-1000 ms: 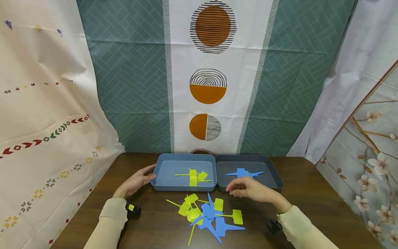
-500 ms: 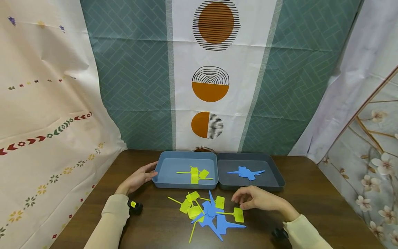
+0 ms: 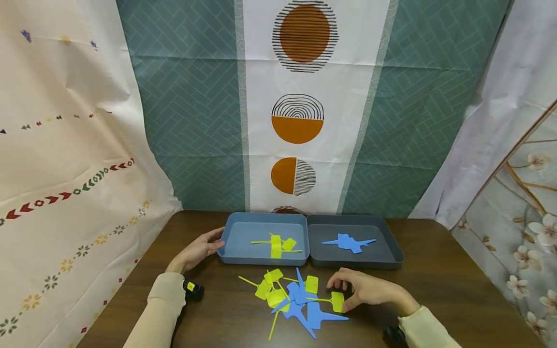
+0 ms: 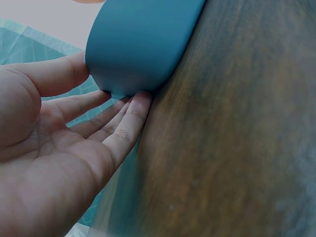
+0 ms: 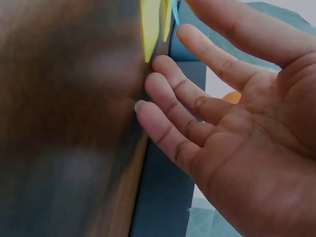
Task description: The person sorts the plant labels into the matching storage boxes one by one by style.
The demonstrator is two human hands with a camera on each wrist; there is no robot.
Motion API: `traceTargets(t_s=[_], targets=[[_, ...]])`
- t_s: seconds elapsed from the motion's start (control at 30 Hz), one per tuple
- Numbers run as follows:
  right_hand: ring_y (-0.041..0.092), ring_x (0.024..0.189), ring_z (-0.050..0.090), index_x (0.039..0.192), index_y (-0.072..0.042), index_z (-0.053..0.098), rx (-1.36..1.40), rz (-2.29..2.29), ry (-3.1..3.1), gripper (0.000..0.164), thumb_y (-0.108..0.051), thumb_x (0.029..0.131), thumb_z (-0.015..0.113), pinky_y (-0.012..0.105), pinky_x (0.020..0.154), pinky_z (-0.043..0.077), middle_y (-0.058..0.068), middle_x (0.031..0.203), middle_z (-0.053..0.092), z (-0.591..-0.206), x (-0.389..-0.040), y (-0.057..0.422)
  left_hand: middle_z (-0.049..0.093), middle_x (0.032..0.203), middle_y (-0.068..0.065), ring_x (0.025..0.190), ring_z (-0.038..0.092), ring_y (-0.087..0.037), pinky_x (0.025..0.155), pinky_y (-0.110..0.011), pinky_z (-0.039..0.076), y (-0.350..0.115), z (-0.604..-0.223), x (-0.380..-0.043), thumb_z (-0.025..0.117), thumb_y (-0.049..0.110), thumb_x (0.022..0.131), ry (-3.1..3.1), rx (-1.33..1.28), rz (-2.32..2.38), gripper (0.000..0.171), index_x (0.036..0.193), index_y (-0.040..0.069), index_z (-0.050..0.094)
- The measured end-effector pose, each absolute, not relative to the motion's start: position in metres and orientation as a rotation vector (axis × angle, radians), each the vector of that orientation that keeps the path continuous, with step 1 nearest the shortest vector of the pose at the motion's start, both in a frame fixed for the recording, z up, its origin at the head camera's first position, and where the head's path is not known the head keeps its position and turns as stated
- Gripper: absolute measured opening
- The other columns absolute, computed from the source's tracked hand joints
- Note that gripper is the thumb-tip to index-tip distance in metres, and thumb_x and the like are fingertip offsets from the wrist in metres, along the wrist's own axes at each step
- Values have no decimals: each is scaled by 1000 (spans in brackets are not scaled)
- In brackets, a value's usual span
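My left hand (image 3: 197, 251) rests against the left end of the light blue tray (image 3: 230, 260), thumb near the rim and fairly straight fingers touching its side, as the left wrist view shows. Low over the table, my right hand (image 3: 370, 291) is spread beside a yellow plant tag (image 3: 338, 302), the thumb right at the tag's broad end. Nothing is held between those fingers. That tag lies at the right of a loose pile of yellow tags and blue pointed tags (image 3: 314, 314). In the right wrist view, yellow tag tips (image 5: 149, 29) show just beyond the fingertips.
Several yellow tags (image 3: 276, 246) lie in the light blue tray. The dark grey tray (image 3: 383, 258) next to it holds blue tags (image 3: 350, 243). Both trays stand at the back of the brown wooden table (image 3: 226, 314), before a patterned curtain (image 3: 200, 121).
My right hand has moved from the dark tray's front edge down toward the pile, reaching the rightmost yellow tag. The left hand stays at the tray. The head view has shifted slightly.
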State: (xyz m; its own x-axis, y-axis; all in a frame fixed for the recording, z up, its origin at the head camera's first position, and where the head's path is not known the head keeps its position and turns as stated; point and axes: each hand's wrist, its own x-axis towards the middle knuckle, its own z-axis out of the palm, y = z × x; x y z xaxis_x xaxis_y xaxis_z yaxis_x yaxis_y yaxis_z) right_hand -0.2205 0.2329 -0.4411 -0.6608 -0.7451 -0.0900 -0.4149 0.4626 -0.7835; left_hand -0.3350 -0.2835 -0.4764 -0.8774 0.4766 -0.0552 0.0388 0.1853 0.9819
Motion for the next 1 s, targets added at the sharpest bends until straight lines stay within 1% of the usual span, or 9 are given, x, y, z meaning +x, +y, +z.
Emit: traceTargets(t_s=[0.17,0.33,0.47,0.6,0.63,0.7,0.87,0.93,1.0], targets=[[16,99,47,129,-13,59,-1154,-982,2342,49,-17,87,85,30,80,45,2,109,51,-461,-224,233,11,169,-31,154,19,-49,123,-63,21,-285,-478,-333,48,9,111,2119,483,1737,67,165,-3,11],[13,99,44,132,-21,56,-1261,-921,2389,53,-20,88,85,29,74,41,-3,108,50,-491,-238,239,11,169,-31,153,19,-50,122,-63,21,-286,-479,-330,49,10,110,2136,484,1729,67,165,-4,11],[11,98,45,133,-26,56,-1234,-933,2398,55,-24,87,86,27,72,42,-6,109,52,-514,-250,245,10,169,-31,153,18,-50,122,-64,20,-287,-480,-328,49,9,110,2133,475,1732,68,164,-5,11],[6,98,46,129,-36,58,-1163,-946,2420,56,-30,83,89,25,75,44,-11,107,53,-538,-262,254,10,169,-30,154,19,-49,123,-63,20,-285,-481,-328,49,10,110,2135,474,1719,68,165,-4,10],[6,97,46,128,-37,58,-1152,-953,2420,56,-29,82,90,25,75,44,-12,106,53,-540,-263,254,10,169,-30,154,19,-49,123,-63,20,-285,-481,-328,49,11,110,2138,476,1715,68,165,-4,10],[5,97,47,127,-37,59,-1159,-940,2439,56,-27,81,90,24,76,45,-13,106,52,-537,-261,253,10,169,-30,154,19,-49,123,-63,20,-285,-480,-329,49,11,110,2138,471,1717,68,165,-4,10],[11,98,49,126,-23,58,-1107,-967,2431,54,-14,83,89,28,78,47,-4,109,51,-483,-232,235,11,168,-31,153,19,-50,122,-64,20,-284,-479,-331,49,10,110,2130,475,1730,68,165,-4,11],[12,98,49,125,-20,57,-1099,-959,2433,53,-9,83,87,31,76,46,-3,108,52,-465,-222,229,11,168,-31,153,19,-50,122,-64,20,-283,-478,-332,49,10,110,2130,481,1730,68,165,-4,11],[12,98,49,123,-19,57,-1088,-947,2445,52,-6,83,87,31,77,46,-3,107,52,-457,-217,226,11,168,-31,153,19,-50,123,-64,20,-283,-477,-333,49,10,110,2129,482,1731,68,165,-4,10]])
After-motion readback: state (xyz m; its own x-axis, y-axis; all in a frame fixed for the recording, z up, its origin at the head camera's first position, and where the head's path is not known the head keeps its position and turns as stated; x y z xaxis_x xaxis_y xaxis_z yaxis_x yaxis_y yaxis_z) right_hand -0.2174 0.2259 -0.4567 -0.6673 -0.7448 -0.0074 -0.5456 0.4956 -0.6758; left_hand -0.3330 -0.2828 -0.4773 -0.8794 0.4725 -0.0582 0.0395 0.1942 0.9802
